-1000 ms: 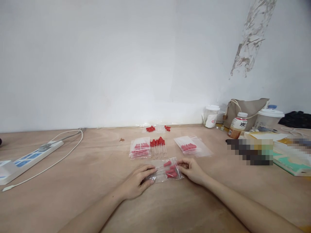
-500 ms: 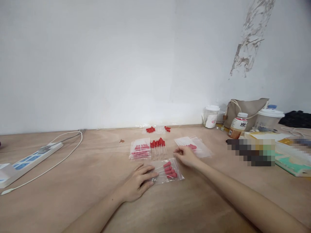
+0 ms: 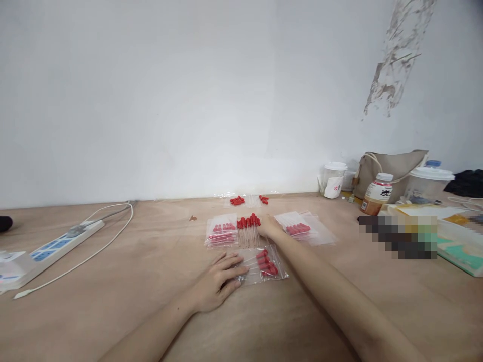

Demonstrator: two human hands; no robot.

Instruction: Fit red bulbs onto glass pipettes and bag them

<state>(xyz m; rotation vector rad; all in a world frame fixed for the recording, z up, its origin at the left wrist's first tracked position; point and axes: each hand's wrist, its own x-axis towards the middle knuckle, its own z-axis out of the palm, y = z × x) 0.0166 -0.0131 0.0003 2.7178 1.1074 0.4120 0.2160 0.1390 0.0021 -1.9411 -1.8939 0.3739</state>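
My left hand (image 3: 219, 281) rests on the table with its fingers spread, its fingertips on the left end of a clear zip bag (image 3: 252, 274). Inside that bag lie several droppers (image 3: 266, 264) with red rubber bulbs and thin clear stems. Beyond it is a row of loose droppers (image 3: 249, 226), bulbs pointing away from me. My right hand (image 3: 269, 226) is at the right edge of this row; its fingers are blurred and partly hidden, so any hold does not show. Filled dropper bags (image 3: 221, 231) are stacked left of the row, and another bagged pile (image 3: 302, 229) lies to the right.
Near the wall lies clear plastic with more red-bulbed pieces (image 3: 237, 201). A power strip (image 3: 56, 246) and white cable (image 3: 113, 246) are at left. At right stand a lidded cup (image 3: 334, 181), a bottle (image 3: 377, 195), a grey bag (image 3: 392, 171) and a larger lidded tub (image 3: 430, 186).
My right hand has moved left and away from me, from beside the right bag pile to the loose droppers. My left hand stays on the bag. The view has shifted slightly.
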